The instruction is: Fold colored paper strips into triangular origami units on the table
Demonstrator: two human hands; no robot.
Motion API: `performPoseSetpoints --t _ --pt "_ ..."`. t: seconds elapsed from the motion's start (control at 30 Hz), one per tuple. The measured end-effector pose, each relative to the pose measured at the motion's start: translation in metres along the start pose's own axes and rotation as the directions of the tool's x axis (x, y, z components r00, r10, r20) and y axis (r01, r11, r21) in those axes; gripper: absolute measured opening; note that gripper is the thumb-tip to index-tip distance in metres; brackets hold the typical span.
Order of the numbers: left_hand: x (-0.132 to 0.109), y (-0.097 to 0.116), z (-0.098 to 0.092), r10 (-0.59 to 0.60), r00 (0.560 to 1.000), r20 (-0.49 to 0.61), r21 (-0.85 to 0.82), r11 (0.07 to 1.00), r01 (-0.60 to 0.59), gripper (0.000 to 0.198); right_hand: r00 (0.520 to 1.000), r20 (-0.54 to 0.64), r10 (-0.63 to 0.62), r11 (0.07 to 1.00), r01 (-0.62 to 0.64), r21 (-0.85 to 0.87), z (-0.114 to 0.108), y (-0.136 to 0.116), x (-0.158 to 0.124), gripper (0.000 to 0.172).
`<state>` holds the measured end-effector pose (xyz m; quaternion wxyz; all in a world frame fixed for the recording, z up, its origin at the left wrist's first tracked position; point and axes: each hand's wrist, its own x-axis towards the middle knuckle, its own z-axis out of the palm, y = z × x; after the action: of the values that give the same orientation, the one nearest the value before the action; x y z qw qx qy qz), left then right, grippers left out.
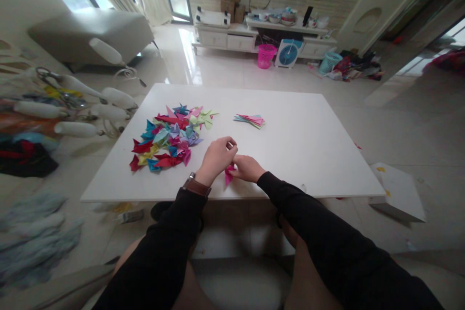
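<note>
Close to the table's near edge, a small folded pink origami crane (228, 174) is held between my two hands, its lower point hanging free. My right hand (249, 168) comes in from the side with its fingers closed on the paper. Above it, my left hand (219, 154) has curled fingers that pinch at the upper end of the same piece; the exact grip there is hidden. To the left lies a loose pile of origami cranes (174, 131) in red, blue, yellow, green, purple and pink. Beyond my hands rests a fanned stack of narrow folded papers (250, 120).
The white table (308, 145) spans the space before me. A lamp with several white shades (112, 99) stands by its left edge. On the floor are a white box (397, 191) at right, a pink basket (266, 55) and a blue fan (288, 53) by the cabinet.
</note>
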<state>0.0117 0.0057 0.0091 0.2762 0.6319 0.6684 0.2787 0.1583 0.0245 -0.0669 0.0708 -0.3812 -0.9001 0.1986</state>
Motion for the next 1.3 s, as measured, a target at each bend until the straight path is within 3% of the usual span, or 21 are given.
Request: performPoseSetpoints --t 0.27,0.43,0.63,0.77,0.87,1.03,1.3 --pt "0.001 -0.002 0.002 0.011 1.0 -0.003 0.002 1.0 -0.011 0.018 1.0 0.001 -0.009 0.999 0.009 0.041 -0.004 0.004 -0.005 0.017" --pt "0.002 -0.008 0.002 -0.014 0.998 0.054 0.048 0.999 0.011 0.022 0.999 0.029 -0.015 1.0 0.015 0.008 -0.013 0.002 -0.006 0.026" --pt "0.0 -0.047 -0.01 -0.071 0.994 0.08 0.394 0.919 0.034 0.034 1.0 0.016 -0.003 0.996 0.004 -0.09 -0.033 0.007 -0.016 0.028" --pt "-0.009 -0.08 -0.02 -0.233 0.97 0.062 0.579 0.801 0.155 0.043 0.999 -0.016 0.036 0.994 -0.037 -0.101 -0.045 0.013 -0.023 0.026" --pt "-0.013 -0.101 -0.024 -0.299 0.952 0.065 0.598 0.776 0.203 0.043 0.998 -0.027 0.057 0.995 -0.059 -0.081 -0.051 0.015 -0.027 0.023" --pt "-0.009 -0.124 -0.023 -0.306 0.945 0.114 0.602 0.778 0.18 0.042 0.997 -0.026 0.07 0.995 -0.071 -0.066 -0.051 0.014 -0.031 0.019" --pt "-0.001 -0.123 -0.028 -0.241 0.956 0.169 0.611 0.787 0.091 0.037 0.997 -0.03 0.069 0.994 -0.071 -0.082 -0.054 0.015 -0.034 0.015"
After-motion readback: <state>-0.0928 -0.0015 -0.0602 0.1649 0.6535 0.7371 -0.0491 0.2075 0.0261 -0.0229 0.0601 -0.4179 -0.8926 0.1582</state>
